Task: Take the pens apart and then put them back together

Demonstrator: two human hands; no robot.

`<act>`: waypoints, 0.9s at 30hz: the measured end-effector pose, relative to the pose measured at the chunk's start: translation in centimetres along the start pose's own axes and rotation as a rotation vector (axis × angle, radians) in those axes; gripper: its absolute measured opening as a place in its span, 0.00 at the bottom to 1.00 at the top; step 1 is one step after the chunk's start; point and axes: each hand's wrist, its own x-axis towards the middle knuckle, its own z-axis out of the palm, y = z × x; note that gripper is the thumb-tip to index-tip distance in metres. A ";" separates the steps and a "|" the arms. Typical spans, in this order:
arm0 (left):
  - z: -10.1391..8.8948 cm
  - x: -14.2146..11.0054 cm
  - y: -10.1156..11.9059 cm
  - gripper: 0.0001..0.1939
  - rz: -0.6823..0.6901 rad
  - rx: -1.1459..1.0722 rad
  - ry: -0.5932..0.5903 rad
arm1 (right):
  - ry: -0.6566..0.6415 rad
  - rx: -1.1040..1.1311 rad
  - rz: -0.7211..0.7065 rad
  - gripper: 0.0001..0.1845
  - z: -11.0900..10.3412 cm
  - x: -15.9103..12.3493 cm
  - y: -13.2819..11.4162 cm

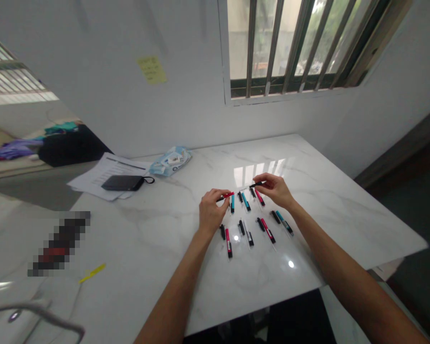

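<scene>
Small lettering everywhere, none of it clear enough to read

The left hand [210,210] has its grip pinched round a red-and-black tube [226,196]; the right hand [276,190] has its grip closed on a black piece [257,184], from which something thin points at the tube. Whether the two touch cannot be told. Both are held over the far part of a cluster of parted pens, red [229,242], teal [284,223] and whitish [248,232], most with a short black part beside them. Any print on them is too tiny to make out.

A pale blue packet [171,161] near the wall has dark lettering, too blurred to read. Printed papers [93,179] lie under a black case [123,182] with a wrist loop. The yellow note [152,69] on the white wall [186,105] bears faint, illegible writing.

The tabletop [157,248] is white with grey marbling, glossy enough to mirror the barred window [279,48].
</scene>
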 end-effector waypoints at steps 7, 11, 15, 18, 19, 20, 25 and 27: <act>0.1 -0.1 0.1 0.06 0.001 0.007 -0.028 | -0.040 0.014 0.010 0.16 0.4 -0.1 -0.1; 0.2 -0.1 0.2 0.06 0.018 0.038 -0.047 | -0.081 0.008 0.032 0.15 1.0 -0.3 0.0; 0.4 -0.3 0.3 0.06 0.049 0.063 -0.069 | -0.126 -0.016 0.025 0.14 1.8 -0.6 0.4; 0.6 -0.3 0.3 0.06 0.064 0.053 -0.081 | -0.138 -0.017 0.022 0.14 2.2 -0.7 0.4; 0.6 -0.3 0.2 0.06 0.065 0.048 -0.085 | -0.137 -0.016 0.024 0.14 2.3 -0.7 0.4; 0.6 -0.4 0.2 0.06 0.066 0.045 -0.091 | -0.135 -0.020 0.027 0.14 2.4 -0.7 0.4; 0.7 -0.4 0.2 0.06 0.072 0.062 -0.096 | -0.115 -0.122 0.033 0.15 2.3 -0.7 0.4; 0.7 -0.4 0.3 0.06 0.075 0.067 -0.093 | -0.135 -0.152 0.048 0.16 2.2 -0.7 0.4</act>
